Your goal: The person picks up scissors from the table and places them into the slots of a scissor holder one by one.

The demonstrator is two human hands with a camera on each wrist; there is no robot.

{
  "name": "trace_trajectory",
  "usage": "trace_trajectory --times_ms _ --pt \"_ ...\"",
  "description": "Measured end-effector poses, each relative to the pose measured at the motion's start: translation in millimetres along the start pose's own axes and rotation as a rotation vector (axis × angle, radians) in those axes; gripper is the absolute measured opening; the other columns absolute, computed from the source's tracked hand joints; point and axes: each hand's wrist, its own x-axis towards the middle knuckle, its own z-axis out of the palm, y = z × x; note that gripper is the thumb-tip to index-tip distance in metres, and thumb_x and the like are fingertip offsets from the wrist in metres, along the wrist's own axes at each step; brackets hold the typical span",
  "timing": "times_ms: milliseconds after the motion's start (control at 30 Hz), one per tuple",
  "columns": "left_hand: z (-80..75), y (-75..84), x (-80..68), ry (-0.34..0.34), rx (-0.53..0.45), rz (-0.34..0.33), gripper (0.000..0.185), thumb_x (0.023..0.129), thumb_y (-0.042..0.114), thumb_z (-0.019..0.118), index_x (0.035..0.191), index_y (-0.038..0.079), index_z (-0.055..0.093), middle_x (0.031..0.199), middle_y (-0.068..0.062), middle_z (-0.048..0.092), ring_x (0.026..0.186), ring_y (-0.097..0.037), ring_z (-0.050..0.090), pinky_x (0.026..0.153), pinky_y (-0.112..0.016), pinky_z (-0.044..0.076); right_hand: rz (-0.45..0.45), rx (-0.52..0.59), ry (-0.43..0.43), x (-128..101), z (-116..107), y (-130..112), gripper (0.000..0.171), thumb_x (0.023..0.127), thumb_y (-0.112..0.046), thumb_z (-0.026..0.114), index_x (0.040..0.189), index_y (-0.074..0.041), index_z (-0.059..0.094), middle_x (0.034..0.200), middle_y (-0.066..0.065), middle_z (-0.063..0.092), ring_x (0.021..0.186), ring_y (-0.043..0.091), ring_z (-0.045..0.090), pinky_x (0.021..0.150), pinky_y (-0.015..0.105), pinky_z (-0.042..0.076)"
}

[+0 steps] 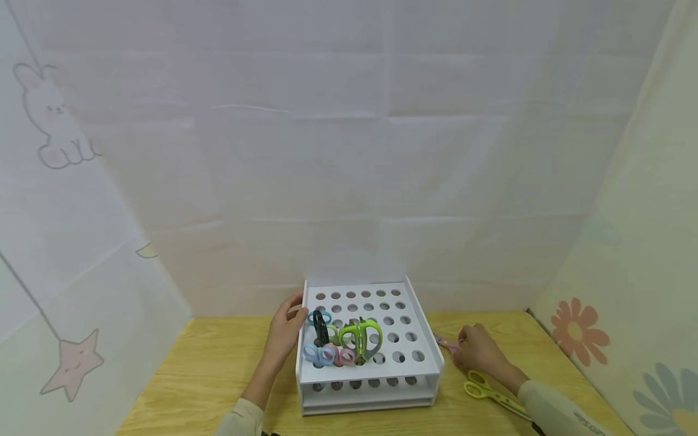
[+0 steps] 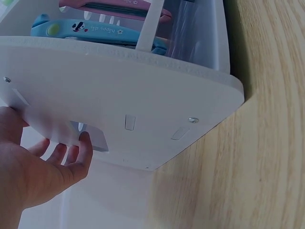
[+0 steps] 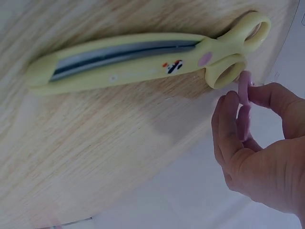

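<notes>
Head view: pink scissors (image 1: pixel 448 345) pointing rackward

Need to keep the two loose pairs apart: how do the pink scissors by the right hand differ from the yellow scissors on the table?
The pink scissors are pinched by the right hand; the yellow scissors lie free on the wooden table. The pink pair sits right beside the white rack, while the yellow pair lies further from it, nearer the person. Both remain outside the rack.
</notes>
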Motion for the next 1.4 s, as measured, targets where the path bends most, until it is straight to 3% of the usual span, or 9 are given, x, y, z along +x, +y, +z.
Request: trace_trajectory --times_ms 100,267,400,633,1000,1400 --pt "0.1 -1.7 1.9 -0.002 0.002 -0.006 0.045 0.105 0.014 0.058 0.147 0.001 0.050 0.145 -0.022 0.051 0.123 -0.040 0.056 0.090 -0.050 0.055 -0.025 0.007 0.029 -3.4 -2.5 -0.8 0.027 0.074 0.000 0.077 0.095 0.008 0.063 0.092 0.017 0.059 0.080 0.028 0.057 0.069 0.046 0.053" --pt "0.0 -25.1 12.1 0.002 0.003 -0.004 0.044 0.105 0.017 0.059 0.147 0.006 0.051 0.145 -0.017 0.052 0.123 -0.037 0.057 0.088 -0.047 0.056 -0.063 0.071 0.064 -8.1 -7.9 -2.8 0.024 0.081 0.000 0.080 0.095 0.004 0.061 0.083 0.009 0.062 0.071 0.020 0.055 0.061 0.036 0.050" --pt "-1.3 -36.3 16.0 0.005 0.009 -0.011 0.044 0.104 0.022 0.060 0.146 0.011 0.054 0.146 -0.013 0.053 0.123 -0.035 0.057 0.089 -0.047 0.056 -0.105 0.094 0.084 -11.2 -15.2 -5.0 0.026 0.082 0.004 0.077 0.103 0.007 0.064 0.085 0.009 0.065 0.073 0.019 0.060 0.061 0.032 0.052" --pt "-2.8 -41.3 19.8 0.010 0.026 -0.005 0.045 0.105 0.020 0.059 0.148 0.006 0.051 0.147 -0.017 0.051 0.124 -0.037 0.056 0.094 -0.051 0.053 -0.156 0.106 0.160 -16.0 -30.0 -10.6 0.025 0.084 0.004 0.077 0.106 0.007 0.066 0.088 0.012 0.067 0.075 0.021 0.064 0.061 0.032 0.054" --pt "-1.0 -41.2 17.1 0.009 0.017 0.002 0.045 0.104 0.018 0.060 0.147 0.004 0.051 0.146 -0.018 0.051 0.124 -0.037 0.056 0.094 -0.049 0.053 -0.104 0.133 0.239 -31.7 -53.5 -21.3 0.014 0.089 -0.002 0.077 0.101 0.000 0.071 0.088 0.004 0.068 0.079 0.020 0.065 0.063 0.031 0.053" --pt "-1.9 -39.9 14.4 0.000 0.033 -0.006 0.045 0.105 0.023 0.059 0.146 0.009 0.053 0.146 -0.014 0.052 0.126 -0.038 0.055 0.098 -0.053 0.049 -0.201 0.146 0.317 -52.7 -107.5 -65.9 0.018 0.091 -0.005 0.078 0.107 0.000 0.073 0.090 0.007 0.071 0.076 0.019 0.064 0.058 0.028 0.051"
